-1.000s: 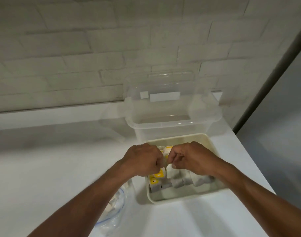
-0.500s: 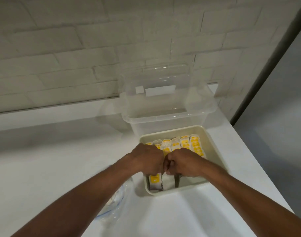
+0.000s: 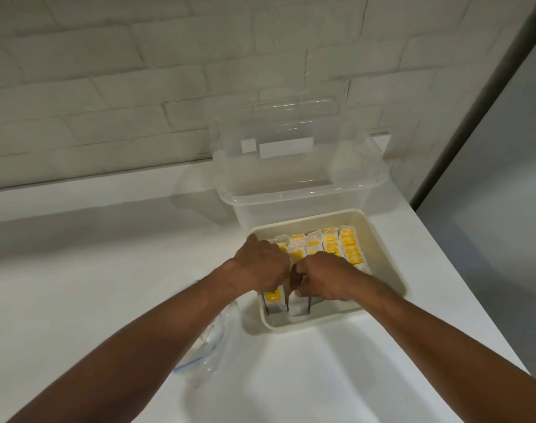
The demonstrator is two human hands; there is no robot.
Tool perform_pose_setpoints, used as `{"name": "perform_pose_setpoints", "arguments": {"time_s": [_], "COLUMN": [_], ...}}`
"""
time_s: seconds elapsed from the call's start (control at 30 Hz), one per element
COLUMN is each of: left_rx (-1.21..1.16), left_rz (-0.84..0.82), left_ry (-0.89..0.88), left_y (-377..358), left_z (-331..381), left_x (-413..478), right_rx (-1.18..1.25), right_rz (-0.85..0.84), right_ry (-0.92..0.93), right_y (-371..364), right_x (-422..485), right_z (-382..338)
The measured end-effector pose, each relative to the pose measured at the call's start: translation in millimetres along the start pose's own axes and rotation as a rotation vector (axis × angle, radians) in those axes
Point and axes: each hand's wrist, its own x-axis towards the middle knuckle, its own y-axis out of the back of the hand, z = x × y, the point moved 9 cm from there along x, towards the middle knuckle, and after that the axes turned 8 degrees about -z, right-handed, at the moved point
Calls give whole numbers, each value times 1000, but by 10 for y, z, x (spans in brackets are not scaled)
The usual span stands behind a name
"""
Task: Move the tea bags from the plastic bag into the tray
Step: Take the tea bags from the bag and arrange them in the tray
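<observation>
We see soft, dim indoor light with a greenish-grey cast, perhaps from overhead. The counter [image 3: 77, 270] carries a broad grey shadow band at nine o'clock, and the tray [image 3: 385, 248] throws a faint one toward six o'clock. Wide-angle bending curves the brick wall [image 3: 138, 71] at twelve o'clock. The clear box [image 3: 297, 178] looks hazy, its edges slightly blurred; no hard glare shows.
</observation>
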Motion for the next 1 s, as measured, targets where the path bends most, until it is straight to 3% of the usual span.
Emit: {"name": "perform_pose_setpoints", "arguments": {"time_s": [0.17,0.37,1.0], "left_rx": [-141,70,141], "left_rz": [-188,-10,-18], "left_ry": [-83,99,184], "left_y": [-89,7,-128], "left_z": [26,-37,-45], "left_x": [-14,82,135], "right_rx": [100,17,-55], "right_rz": [-100,32,172], "right_ry": [17,-29,-53], "right_y": [-63,24,-41], "right_x": [35,248,301], "right_z": [24,71,135]}}
